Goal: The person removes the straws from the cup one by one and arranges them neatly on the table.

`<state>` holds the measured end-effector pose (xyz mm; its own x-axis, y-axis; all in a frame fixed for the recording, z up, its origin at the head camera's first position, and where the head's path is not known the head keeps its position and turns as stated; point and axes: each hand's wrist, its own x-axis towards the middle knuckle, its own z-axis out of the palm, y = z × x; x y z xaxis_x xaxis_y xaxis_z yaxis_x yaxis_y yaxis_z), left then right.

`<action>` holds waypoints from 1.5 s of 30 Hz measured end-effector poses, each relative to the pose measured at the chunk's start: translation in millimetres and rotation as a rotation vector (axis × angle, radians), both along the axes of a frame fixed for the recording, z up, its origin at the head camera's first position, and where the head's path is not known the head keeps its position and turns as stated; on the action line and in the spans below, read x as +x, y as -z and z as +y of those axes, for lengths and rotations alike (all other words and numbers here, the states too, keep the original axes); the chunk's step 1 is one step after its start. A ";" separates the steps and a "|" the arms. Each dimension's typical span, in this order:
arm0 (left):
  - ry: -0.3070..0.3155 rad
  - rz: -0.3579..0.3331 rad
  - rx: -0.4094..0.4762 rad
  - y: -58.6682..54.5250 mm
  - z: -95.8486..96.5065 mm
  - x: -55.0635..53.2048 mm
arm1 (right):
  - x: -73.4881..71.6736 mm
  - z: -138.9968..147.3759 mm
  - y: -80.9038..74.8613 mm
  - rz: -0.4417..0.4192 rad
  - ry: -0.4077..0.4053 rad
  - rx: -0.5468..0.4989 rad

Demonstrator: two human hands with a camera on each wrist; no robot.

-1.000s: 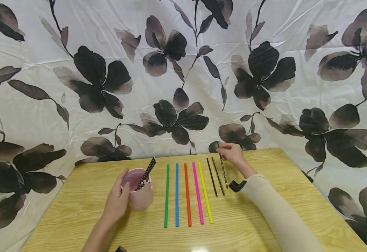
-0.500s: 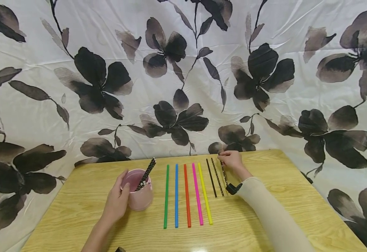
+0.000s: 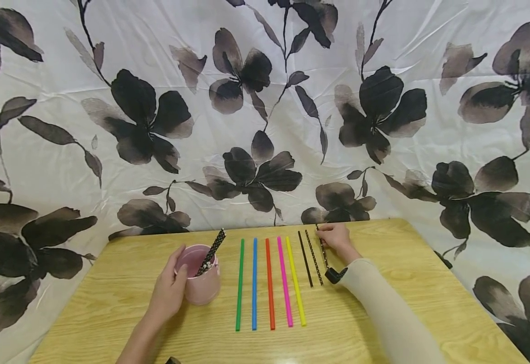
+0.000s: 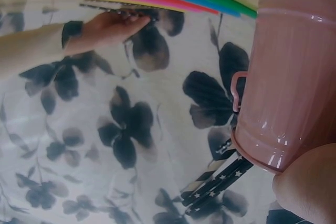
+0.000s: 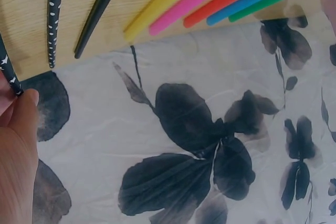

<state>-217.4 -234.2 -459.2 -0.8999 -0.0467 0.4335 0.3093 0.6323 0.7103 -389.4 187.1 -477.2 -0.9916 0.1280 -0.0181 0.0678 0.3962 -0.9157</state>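
At left, the left hand [image 3: 170, 288] is curved round the side of one pink pail [image 3: 203, 290], gripping it; at least three black patterned straws [image 3: 212, 251] lean rightward inside, their exact number hidden by overlap. Next, five coloured straws lie side by side on the wooden table [image 3: 101, 298], well spaced: one green straw [image 3: 240, 285], one blue straw [image 3: 254, 284], one red straw [image 3: 270, 284], one pink straw [image 3: 285, 281] and one yellow straw [image 3: 296, 281]. Two thinner straws follow, one plain black straw [image 3: 305, 259] and one white-dotted black straw [image 3: 314, 258]. At right, the right hand [image 3: 335, 240], thumb and fingers closed together, pinches the far end of one white-marked black straw [image 3: 324, 253] near the table's back edge; whether that straw touches the table cannot be told.
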 end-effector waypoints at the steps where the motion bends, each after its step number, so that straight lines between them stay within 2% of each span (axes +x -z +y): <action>1: 0.004 0.002 0.000 0.2 0.1 -0.1 | 0.0 -0.4 0.8 -0.001 0.005 0.001; 7: 0.007 0.000 0.008 1.5 -1.3 -3.1 | -2.8 -3.5 1.3 0.030 0.021 0.037; 16: 0.003 0.002 0.000 2.0 -3.5 -1.3 | -3.2 -8.4 7.9 0.004 0.009 0.040; 22: 0.017 0.007 0.015 1.5 -2.5 0.5 | -3.1 -8.8 10.8 0.001 0.007 0.078; 45: 0.016 0.003 0.012 2.1 -4.0 -2.2 | 1.9 -15.0 7.5 0.035 0.002 0.214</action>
